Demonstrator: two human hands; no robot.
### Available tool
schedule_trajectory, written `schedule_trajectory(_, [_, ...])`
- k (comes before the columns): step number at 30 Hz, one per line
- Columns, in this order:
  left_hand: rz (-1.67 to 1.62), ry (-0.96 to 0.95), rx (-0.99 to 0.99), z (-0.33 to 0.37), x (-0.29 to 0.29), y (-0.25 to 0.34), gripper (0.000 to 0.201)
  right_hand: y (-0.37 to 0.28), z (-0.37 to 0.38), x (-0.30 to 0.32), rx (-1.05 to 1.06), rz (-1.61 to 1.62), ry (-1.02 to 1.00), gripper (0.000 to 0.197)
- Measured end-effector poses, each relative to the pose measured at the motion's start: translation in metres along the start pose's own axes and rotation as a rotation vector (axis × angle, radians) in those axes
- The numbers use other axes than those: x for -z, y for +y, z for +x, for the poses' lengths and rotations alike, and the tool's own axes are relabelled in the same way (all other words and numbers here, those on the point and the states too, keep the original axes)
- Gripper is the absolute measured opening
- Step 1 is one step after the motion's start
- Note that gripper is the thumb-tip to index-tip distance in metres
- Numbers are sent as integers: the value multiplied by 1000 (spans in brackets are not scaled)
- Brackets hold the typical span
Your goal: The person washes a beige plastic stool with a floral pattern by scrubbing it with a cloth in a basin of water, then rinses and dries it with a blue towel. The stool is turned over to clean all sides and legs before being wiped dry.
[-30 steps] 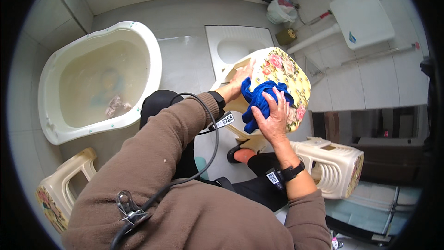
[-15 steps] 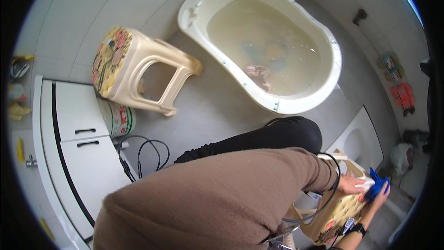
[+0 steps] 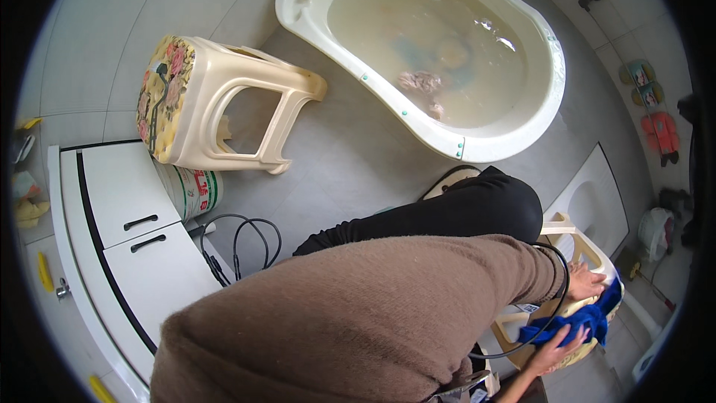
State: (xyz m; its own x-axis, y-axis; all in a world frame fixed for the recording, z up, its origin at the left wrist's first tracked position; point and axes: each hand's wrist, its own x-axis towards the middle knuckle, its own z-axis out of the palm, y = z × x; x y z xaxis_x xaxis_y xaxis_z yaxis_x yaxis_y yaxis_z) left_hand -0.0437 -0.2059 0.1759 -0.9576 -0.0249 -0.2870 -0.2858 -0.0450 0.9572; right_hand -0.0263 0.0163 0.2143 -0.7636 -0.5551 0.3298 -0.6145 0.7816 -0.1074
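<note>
A second cream stool (image 3: 561, 222) with a flowered seat lies tilted at the lower right. My left hand (image 3: 585, 281) rests against its side with the fingers stretched out. A blue cloth (image 3: 574, 325) drapes over the seat and covers most of its pattern. My right hand (image 3: 556, 351) grips the cloth from below, fingers pressing it to the stool. A black cable (image 3: 564, 269) loops past my left wrist. My brown sleeve hides part of the stool.
A white tub (image 3: 470, 145) of cloudy water holds a pinkish cloth (image 3: 420, 82). To its left stands a flower-topped stool (image 3: 239, 163), beside a white bucket (image 3: 195, 192) and white cabinet (image 3: 123, 201). Coiled cable (image 3: 246, 218) lies nearby. A squat toilet (image 3: 593, 213) is on the right.
The blue cloth has spread from a bunch at the stool's far edge across its seat. My right hand has drawn back toward me with it. The view has shifted slightly.
</note>
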Motion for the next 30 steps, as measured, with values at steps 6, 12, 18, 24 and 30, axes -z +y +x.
schedule_trajectory(6, [8,84,93,25,-17,-13,44,-52,16,-7,10,99,-26,41])
schedule_trajectory(12, [57,-29,-7,22,-1,-15,43,42,132,-57,26,159,21,41])
schedule_trajectory(18, [26,57,-91,22,-5,-15,48,101,205,-61,-446,426,-62,57])
schedule_trajectory(24, [102,52,-32,47,-15,-37,49,115,176,-67,-408,294,-12,53])
schedule_trajectory(30, [53,122,-156,55,-13,-34,48,35,50,-35,-120,214,54,41])
